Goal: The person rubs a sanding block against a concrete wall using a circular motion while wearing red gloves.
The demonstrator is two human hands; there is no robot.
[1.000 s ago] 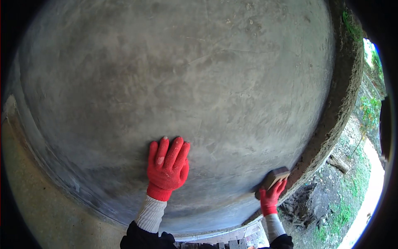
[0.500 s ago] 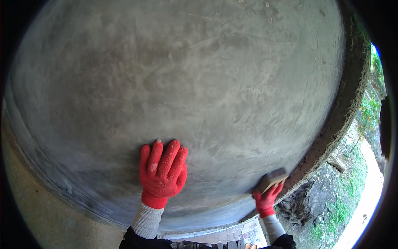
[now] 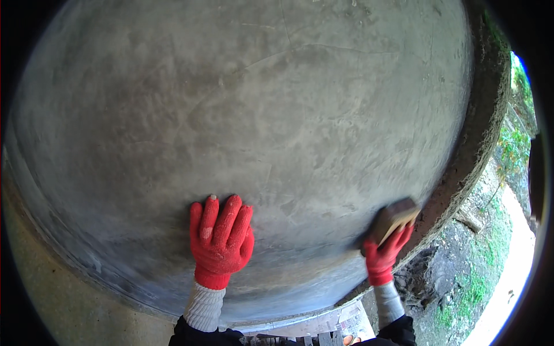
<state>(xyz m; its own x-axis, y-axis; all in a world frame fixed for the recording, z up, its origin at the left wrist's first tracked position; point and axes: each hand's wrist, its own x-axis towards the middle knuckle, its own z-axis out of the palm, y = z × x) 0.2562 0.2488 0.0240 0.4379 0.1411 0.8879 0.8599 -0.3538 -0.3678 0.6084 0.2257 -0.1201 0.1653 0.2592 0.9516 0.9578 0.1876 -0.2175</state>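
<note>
A smooth grey plastered wall (image 3: 231, 132) with fine cracks and darker patches fills most of the head view. My left hand (image 3: 221, 239), in a red knitted glove with one pale fingertip, lies flat against its lower middle with the fingers stretched out. Lower right, my right hand (image 3: 385, 256) wears a matching red glove and grips a rectangular block (image 3: 398, 218). The block has a light wood-coloured back and a thicker dark side; it sits tilted against the wall near the right edge. Its face towards the wall is hidden.
A rough, darker raised edge (image 3: 487, 124) curves along the wall's right side. Beyond it lie dark rock (image 3: 430, 279), green growth (image 3: 473, 291) and a short log (image 3: 468, 220). Below the wall are pale printed sheets (image 3: 337, 324). Tan ground (image 3: 69, 282) is at lower left.
My right hand has slid the block up and to the right along the wall, closer to the raised edge. The left hand stays flat on the wall; the view has shifted slightly.
</note>
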